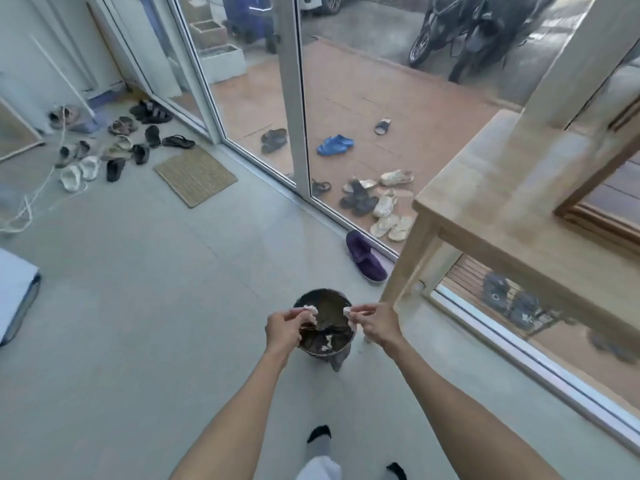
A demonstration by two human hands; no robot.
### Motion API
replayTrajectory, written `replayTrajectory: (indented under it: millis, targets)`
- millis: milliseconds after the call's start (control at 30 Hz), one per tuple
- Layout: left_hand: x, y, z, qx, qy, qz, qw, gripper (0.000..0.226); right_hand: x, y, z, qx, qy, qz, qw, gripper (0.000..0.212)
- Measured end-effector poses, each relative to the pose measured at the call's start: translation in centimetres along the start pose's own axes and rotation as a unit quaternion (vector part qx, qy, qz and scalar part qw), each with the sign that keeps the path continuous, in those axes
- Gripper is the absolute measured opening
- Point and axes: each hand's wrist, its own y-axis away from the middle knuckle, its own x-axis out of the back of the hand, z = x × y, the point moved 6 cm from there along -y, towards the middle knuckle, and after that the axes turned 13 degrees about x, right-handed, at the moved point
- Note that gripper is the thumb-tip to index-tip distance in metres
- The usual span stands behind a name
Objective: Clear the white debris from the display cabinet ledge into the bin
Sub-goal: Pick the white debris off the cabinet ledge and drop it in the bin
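Observation:
A dark round bin [311, 296] stands on the grey floor below me, with white scraps lying inside it. My left hand [284, 328] hovers over the bin's left rim, pinching a piece of white debris [310, 309] in its fingertips. Over the right rim, my right hand [376, 323] pinches another small piece of white debris [346, 310]. The wooden display cabinet ledge [512, 216] runs along the right, at about waist height, and looks bare from here.
A purple slipper [365, 256] lies by the glass door track beyond the bin. Several shoes and a woven doormat [196, 175] sit at the far left. Glass sliding doors [294, 98] close off the patio. My socked feet [319, 434] are below.

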Motion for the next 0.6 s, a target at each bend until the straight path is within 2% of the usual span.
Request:
replayTrajectory:
  millis: [200, 500, 600]
  targets:
    - [0.0, -4.5, -2.7, 0.058, -0.031, 0.008, 0.998, 0.007, -2.8, -2.8, 2.6, -0.037, 0.019, 0.012, 0.999, 0.021]
    - [-1.7, -9.6, -2.3, 0.077, -0.039, 0.006, 0.996, 0.008, -4.0, -7.0, 4.5, -0.069, 0.018, 0.037, 0.997, 0.019]
    - [-2.1, -10.6, -2.0, 0.080, -0.034, 0.007, 0.996, 0.006, -4.0, -8.1, 4.9, -0.083, 0.013, 0.024, 0.996, 0.021]
